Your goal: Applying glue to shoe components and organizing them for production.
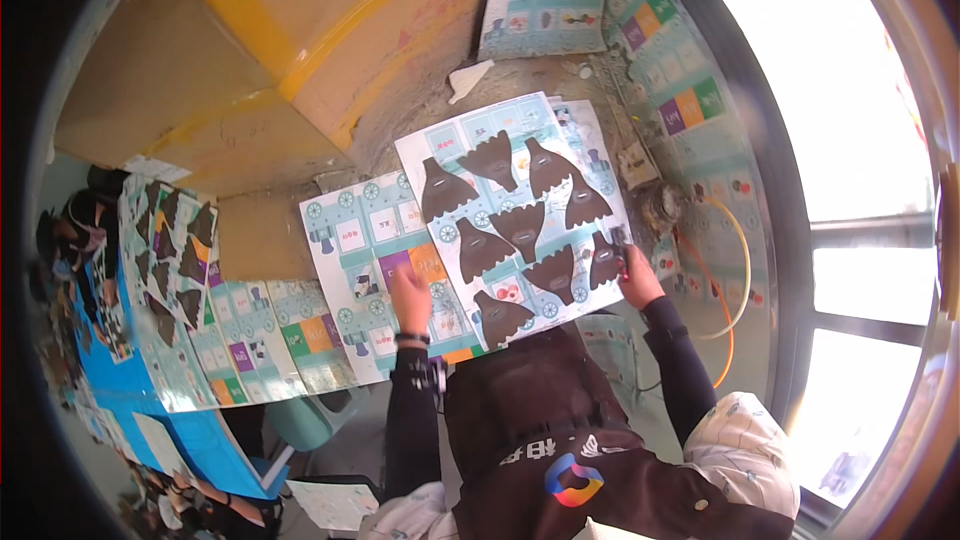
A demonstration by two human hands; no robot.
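Observation:
A printed board (466,135) with a pale train pattern lies tilted in front of me. Several dark brown fan-shaped pieces (516,228) with scalloped edges are spread over it, each with a small pale mark. My left hand (410,300) is curled closed above a second printed sheet (362,240), left of the board; whatever its fingers hold is hidden. At the board's right edge, beside the rightmost brown piece (604,262), my right hand (640,278) is closed around a small dark object (621,237), too small to identify.
Large taped cardboard boxes (290,30) stand at the back left. A yellow hose (745,260) and an orange one hang at the right, by the window. Farther left, more brown pieces (165,250) lie on printed sheets, and other people work at a blue table (125,340).

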